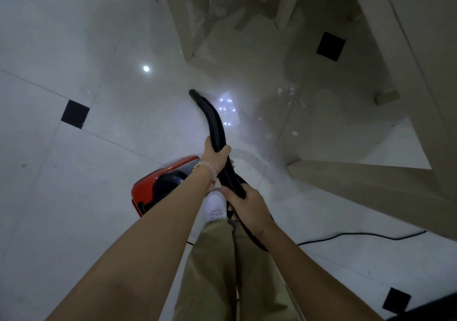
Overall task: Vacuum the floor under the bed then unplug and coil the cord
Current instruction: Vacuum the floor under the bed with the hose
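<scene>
A person stands on a glossy white tiled floor (99, 197) and grips a black ribbed vacuum hose (215, 123) with both hands. The left hand (216, 154), a pale bead bracelet (207, 168) at its wrist, wraps around the hose farther out. The right hand (247, 207) closes around it nearer the body. The hose's open tip points away, low over the floor. A red canister vacuum cleaner (148, 189) sits just left of the person's white shoe (216, 207), partly hidden by the left forearm. A thin black power cord (358, 234) trails right across the tiles from behind the right forearm. Its far end is lost by the beige board frame of the bed (358, 180), which is cut off at the right edge. Small white scraps (294, 133) lie near that frame. Black square insets (75, 114) dot the tiles. Glare blurs the floor beyond the tip.
</scene>
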